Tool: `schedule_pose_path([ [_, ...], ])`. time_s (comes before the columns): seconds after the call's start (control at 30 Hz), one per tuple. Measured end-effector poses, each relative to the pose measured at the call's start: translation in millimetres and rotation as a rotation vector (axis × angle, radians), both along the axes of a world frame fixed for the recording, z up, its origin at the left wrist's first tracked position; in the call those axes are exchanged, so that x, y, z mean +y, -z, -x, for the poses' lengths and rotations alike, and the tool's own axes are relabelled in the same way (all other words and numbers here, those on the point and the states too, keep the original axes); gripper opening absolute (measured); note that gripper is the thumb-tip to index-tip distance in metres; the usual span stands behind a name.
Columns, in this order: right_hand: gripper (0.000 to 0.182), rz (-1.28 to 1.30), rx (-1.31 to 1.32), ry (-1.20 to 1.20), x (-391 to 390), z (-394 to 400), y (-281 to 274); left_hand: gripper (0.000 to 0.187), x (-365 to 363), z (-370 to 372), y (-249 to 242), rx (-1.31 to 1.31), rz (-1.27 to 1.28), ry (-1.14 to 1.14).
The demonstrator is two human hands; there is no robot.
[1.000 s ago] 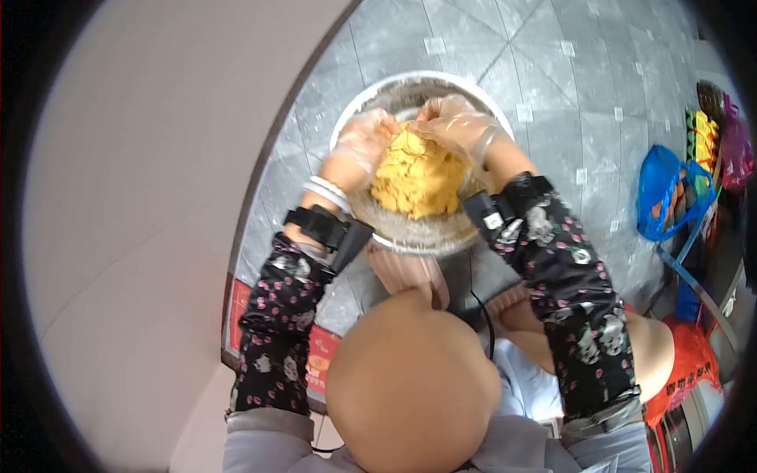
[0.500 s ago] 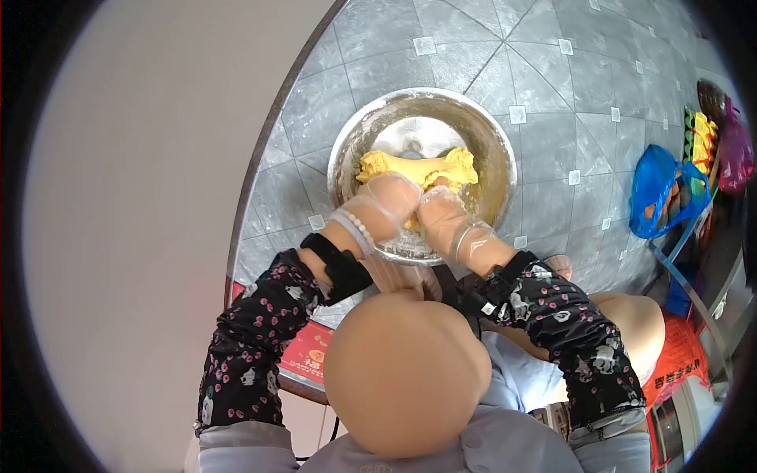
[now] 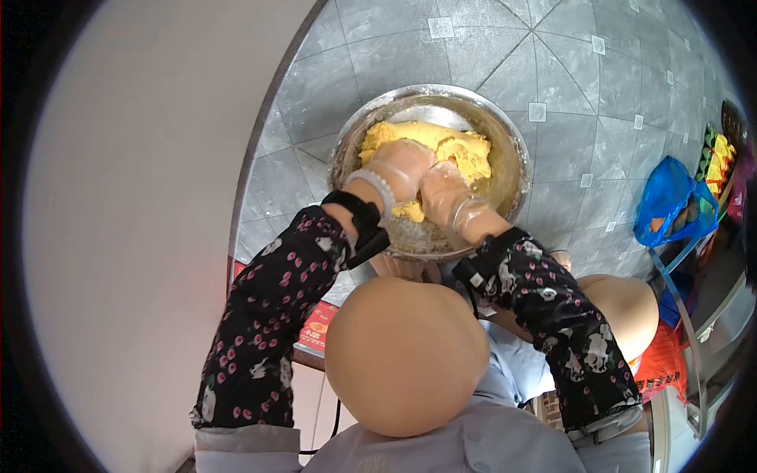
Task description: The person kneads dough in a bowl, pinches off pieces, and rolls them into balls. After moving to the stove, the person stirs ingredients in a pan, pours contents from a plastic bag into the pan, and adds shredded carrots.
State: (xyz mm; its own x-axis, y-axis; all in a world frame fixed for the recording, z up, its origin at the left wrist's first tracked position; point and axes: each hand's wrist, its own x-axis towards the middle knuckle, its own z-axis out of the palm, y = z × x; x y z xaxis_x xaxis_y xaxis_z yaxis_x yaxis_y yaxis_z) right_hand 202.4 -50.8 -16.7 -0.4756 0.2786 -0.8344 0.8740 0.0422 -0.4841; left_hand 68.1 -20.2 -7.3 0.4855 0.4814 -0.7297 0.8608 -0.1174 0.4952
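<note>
Dough [image 3: 473,154] sits in metal bowl [image 3: 507,185], upper ctr of frame. My L hand [image 3: 402,167] & R hand [image 3: 448,197] are on it; fingers hidden, can't tell if clenched. Blue bag [image 3: 659,193], R side, w/ brownish items inside.

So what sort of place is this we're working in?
Probably a home or small shop's food-preparation area, though I can't tell which. A metal basin of yellow dough sits on the grey tiled floor, and a filled blue plastic bag is off to the right.
</note>
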Motion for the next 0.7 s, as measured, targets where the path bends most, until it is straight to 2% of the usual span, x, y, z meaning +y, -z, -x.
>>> schedule_pose_path([
  [0.07, 0.024, -0.124, 0.042, -0.008, 15, -1, -5, 0.012, -1, 1, 10, -0.030, -0.112, -0.127],
  [0.1, 0.025, -0.188, 0.088, 0.006, 12, -5, 14, 0.014, -1, 3, 18, -0.040, -0.110, -0.238],
  [0.23, 0.030, -0.346, 0.194, 0.070, 51, -8, 2, 0.016, 7, 9, 27, -0.021, -0.274, -0.430],
  [0.33, 0.033, -0.480, 0.097, 0.032, 46, 3, -10, 0.017, -3, 11, 27, 0.124, -0.308, -0.402],
  [0.37, 0.032, -0.456, 0.070, -0.128, 47, 0, -27, 0.019, -2, 3, 7, 0.282, -0.162, -0.473],
  [0.4, 0.032, -0.430, 0.117, -0.061, 47, -10, -35, 0.022, 1, 5, -16, 0.243, -0.095, -0.371],
  [0.47, 0.033, -0.382, 0.206, 0.063, 42, -27, -51, 0.023, 10, 3, -70, 0.345, 0.001, -0.488],
  [0.5, 0.035, -0.199, 0.054, 0.134, 56, -29, -81, 0.023, 10, 10, -67, 0.329, -0.136, -0.474],
  [0.57, 0.037, -0.218, -0.042, 0.644, 40, -24, -83, 0.024, 19, 30, -54, 0.302, -0.412, -0.441],
  [0.6, 0.039, -0.240, -0.088, 0.904, 38, -22, -83, 0.024, 22, 40, -20, 0.258, -0.517, -0.386],
  [0.63, 0.040, -0.381, -0.168, 0.721, 39, -15, -33, 0.026, 19, 52, 36, 0.212, -0.625, -0.326],
  [0.67, 0.043, -0.526, -0.262, 0.542, 41, -8, 15, 0.031, 26, 46, 30, 0.187, -0.564, -0.344],
  [0.7, 0.045, -0.491, -0.299, 0.452, 58, -3, 42, 0.037, 33, 40, 24, 0.164, -0.502, -0.364],
])
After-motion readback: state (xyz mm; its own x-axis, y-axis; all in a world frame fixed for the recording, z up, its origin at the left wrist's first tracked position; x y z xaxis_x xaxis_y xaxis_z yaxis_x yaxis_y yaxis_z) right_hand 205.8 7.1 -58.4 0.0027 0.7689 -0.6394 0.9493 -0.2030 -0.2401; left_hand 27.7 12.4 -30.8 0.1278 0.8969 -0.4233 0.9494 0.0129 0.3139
